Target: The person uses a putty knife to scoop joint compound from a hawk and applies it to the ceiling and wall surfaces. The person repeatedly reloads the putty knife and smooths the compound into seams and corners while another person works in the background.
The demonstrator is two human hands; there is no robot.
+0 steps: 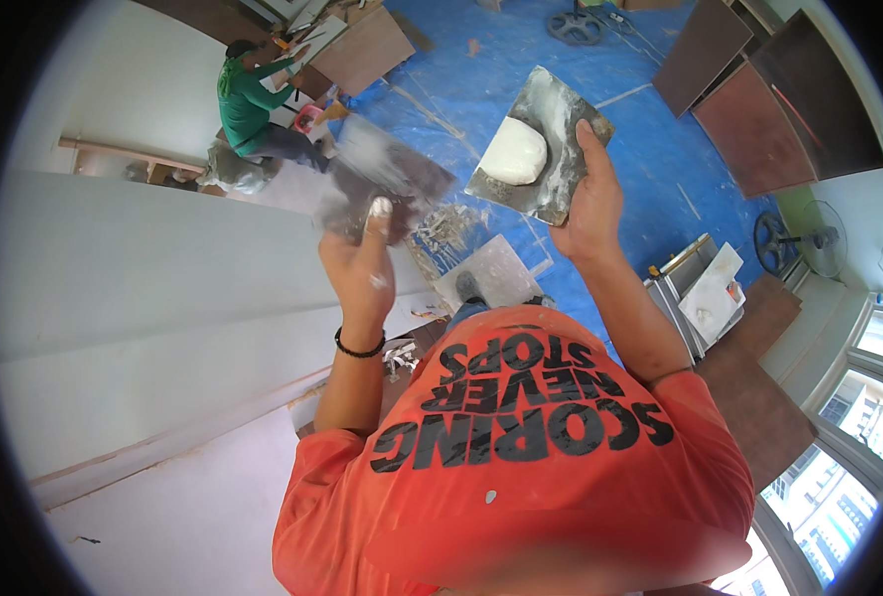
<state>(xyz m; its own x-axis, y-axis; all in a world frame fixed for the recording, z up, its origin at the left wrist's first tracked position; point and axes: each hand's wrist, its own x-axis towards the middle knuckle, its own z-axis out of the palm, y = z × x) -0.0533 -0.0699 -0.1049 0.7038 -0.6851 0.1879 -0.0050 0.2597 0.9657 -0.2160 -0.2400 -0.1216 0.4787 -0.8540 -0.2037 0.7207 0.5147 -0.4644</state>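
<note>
My right hand (pixel 592 207) grips a flat, square putty board (pixel 564 109) by its right edge, thumb on top. A rounded lump of white putty (pixel 514 155) sits on that board, with white smears around it. To the left, my left hand (pixel 360 268) is closed on a wide, flat putty blade (pixel 392 164), which is smeared by motion. White residue coats the left thumb, which presses on the blade's face. Blade and board are held apart at similar height. The fingers under both tools are hidden.
A co-worker in a green top (pixel 250 104) crouches at far left beside wooden panels (pixel 367 45). Blue sheeting (pixel 451 74) covers the floor. Debris (pixel 446 230) lies below my hands. Brown cabinets (pixel 769 109) and a fan (pixel 819 238) stand right; a pale wall (pixel 163 308) rises left.
</note>
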